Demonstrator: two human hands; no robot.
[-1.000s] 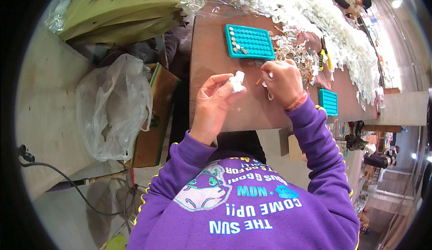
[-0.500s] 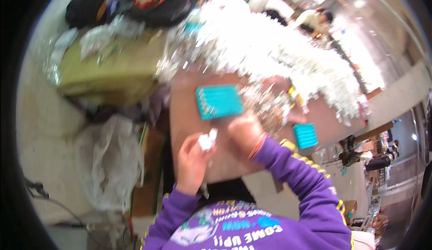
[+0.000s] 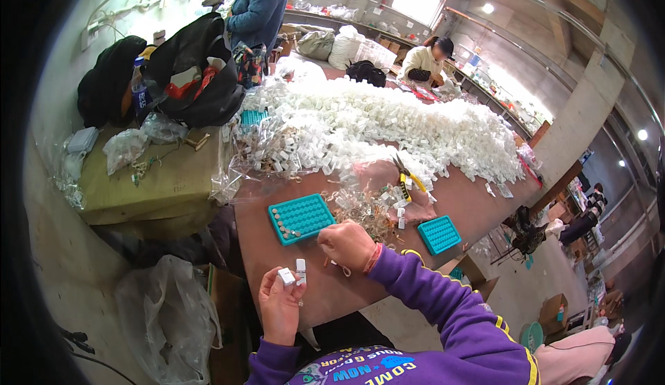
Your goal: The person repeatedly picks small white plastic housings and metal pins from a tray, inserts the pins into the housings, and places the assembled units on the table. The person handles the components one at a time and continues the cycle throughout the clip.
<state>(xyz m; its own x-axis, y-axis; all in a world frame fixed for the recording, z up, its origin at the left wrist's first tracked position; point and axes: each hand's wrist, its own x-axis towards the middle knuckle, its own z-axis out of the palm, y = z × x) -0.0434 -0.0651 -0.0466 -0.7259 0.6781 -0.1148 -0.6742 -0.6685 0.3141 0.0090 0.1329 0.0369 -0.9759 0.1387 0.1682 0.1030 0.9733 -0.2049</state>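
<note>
My left hand [image 3: 279,314] is raised at the near edge of the table, its fingers closed around small white plastic boxes [image 3: 285,277]. A second white piece [image 3: 300,267] stands up between its fingertips. My right hand [image 3: 350,248] is curled with the fingertips pinched together, just off the lower right corner of a teal compartment tray [image 3: 302,220]. What it pinches is hidden; a thin loop shows below the fingers. Small round pieces lie in some of the tray's left and lower pockets. Beyond my right hand lies a tangle of small metallic and clear bits [image 3: 366,212].
A large heap of white plastic pieces [image 3: 415,132] covers the table's far side. Yellow-handled pliers [image 3: 409,178] lie before it, with another teal tray [image 3: 439,234] to the right. A green-covered surface [image 3: 149,184] holds bags. Two people [image 3: 428,65] are at the far side.
The view has swung upward and sharpened, so more of the room shows. My left hand still holds the white pieces; my right hand is a little closer to the tray's lower edge.
</note>
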